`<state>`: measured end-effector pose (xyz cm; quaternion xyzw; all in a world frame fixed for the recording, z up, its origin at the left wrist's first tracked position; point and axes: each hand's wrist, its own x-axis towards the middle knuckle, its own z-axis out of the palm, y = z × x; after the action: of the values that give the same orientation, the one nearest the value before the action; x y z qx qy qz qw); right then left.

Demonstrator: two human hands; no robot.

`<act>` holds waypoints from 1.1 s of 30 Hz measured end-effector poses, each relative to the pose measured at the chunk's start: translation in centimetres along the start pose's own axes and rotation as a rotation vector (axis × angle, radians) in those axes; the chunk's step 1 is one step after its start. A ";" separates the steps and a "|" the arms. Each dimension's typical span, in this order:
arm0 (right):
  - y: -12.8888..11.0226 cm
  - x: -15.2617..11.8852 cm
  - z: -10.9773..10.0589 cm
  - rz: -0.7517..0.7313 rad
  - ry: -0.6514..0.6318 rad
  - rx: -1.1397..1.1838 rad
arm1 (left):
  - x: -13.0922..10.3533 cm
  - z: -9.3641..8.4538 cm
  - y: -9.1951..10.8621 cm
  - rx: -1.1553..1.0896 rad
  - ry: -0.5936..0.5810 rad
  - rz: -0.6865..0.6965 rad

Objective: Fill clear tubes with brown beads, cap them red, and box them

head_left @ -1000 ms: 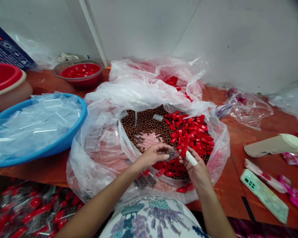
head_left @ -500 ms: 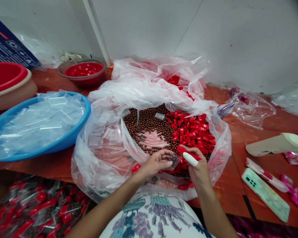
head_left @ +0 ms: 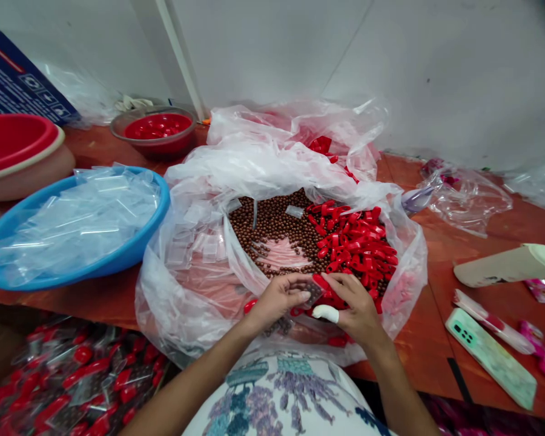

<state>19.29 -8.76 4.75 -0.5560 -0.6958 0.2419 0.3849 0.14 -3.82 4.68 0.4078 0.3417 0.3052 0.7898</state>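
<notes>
My left hand pinches a small clear packet with brown balls in it. Close on its right, my right hand, its thumb wrapped in white, has its fingers around a red plastic piece at the packet's edge. Both hands are over the near side of a big clear plastic bag, spread open. Brown balls fill its middle and back, and a heap of red pieces covers the right side. Small clear packets lie on the bag's left part.
A blue basin of clear packets stands left; a red basin and a bowl of red pieces are behind. Filled packets lie below left. On the right are a phone and a pale bottle.
My right hand has moved left to the packet, bringing the red piece against it. My left hand has hardly moved. The whole view has shifted slightly.
</notes>
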 end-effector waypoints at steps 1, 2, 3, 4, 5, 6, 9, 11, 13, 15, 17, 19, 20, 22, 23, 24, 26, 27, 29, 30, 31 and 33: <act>0.0 -0.1 0.2 0.006 -0.015 0.009 | -0.1 0.0 0.1 -0.002 0.003 0.000; -0.1 -0.2 0.4 0.027 -0.011 0.034 | -0.1 0.1 0.1 -0.006 0.003 -0.009; -0.2 -0.4 0.7 0.063 0.009 0.070 | -0.1 0.2 0.0 -0.010 0.001 -0.021; -0.3 -0.5 1.1 0.113 0.051 0.114 | -0.1 0.3 0.0 -0.014 -0.006 -0.036; -0.5 -0.7 1.5 0.169 0.104 0.156 | -0.1 0.4 -0.2 -0.017 -0.017 -0.049; -0.6 -0.8 1.9 0.224 0.164 0.195 | -0.1 0.5 -0.3 -0.021 -0.027 -0.055; -1.0 -1.2 3.0 0.330 0.302 0.269 | 0.0 0.7 -0.9 -0.022 -0.033 -0.032; -1.2 -1.4 3.3 0.339 0.343 0.275 | 0.1 0.9 -1.1 -0.014 -0.035 -0.021; -1.3 -1.6 3.4 0.316 0.364 0.251 | 0.0 1.0 -1.1 -0.019 -0.046 -0.024; -1.4 -1.8 3.3 0.260 0.383 0.195 | -0.1 1.0 -1.0 -0.045 -0.062 -0.045; -1.2 -2.0 3.0 0.186 0.372 0.121 | -0.2 1.0 -0.9 -0.082 -0.068 -0.075; -0.9 -2.0 2.6 0.106 0.302 0.052 | -0.3 0.8 -0.8 -0.108 -0.060 -0.083; -0.7 -2.0 2.4 0.066 0.241 0.021 | -0.4 0.7 -0.8 -0.111 -0.048 -0.075; -0.1 -1.9 2.2 -0.008 0.118 -0.044 | -0.5 0.5 -0.6 -0.097 -0.020 -0.049; 0.1 -1.8 2.3 -0.034 0.076 -0.084 | -0.5 0.4 -0.6 -0.083 -0.008 -0.036; 0.3 -1.7 2.4 -0.051 0.048 -0.130 | -0.5 0.4 -0.5 -0.068 -0.001 -0.025; 0.6 -1.6 2.8 -0.066 0.047 -0.212 | -0.5 0.3 -0.4 -0.047 0.001 -0.002; 0.6 -1.5 2.9 -0.070 0.067 -0.240 | -0.4 0.3 -0.4 -0.042 -0.002 0.005; 0.5 -1.4 3.2 -0.079 0.109 -0.266 | -0.4 0.6 -0.6 -0.050 -0.002 0.000; 0.4 -1.4 3.2 -0.084 0.131 -0.269 | -0.3 0.8 -0.7 -0.067 0.006 -0.009; 0.3 -1.3 3.3 -0.089 0.146 -0.269 | -0.3 1.1 -0.9 -0.094 0.023 -0.019; -0.1 -1.4 3.3 -0.111 0.151 -0.272 | -0.1 1.7 -1.3 -0.163 0.063 -0.038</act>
<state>16.67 -9.81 2.47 -0.5803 -0.7210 0.0813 0.3699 1.68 -5.28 4.37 0.3260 0.3480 0.3295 0.8149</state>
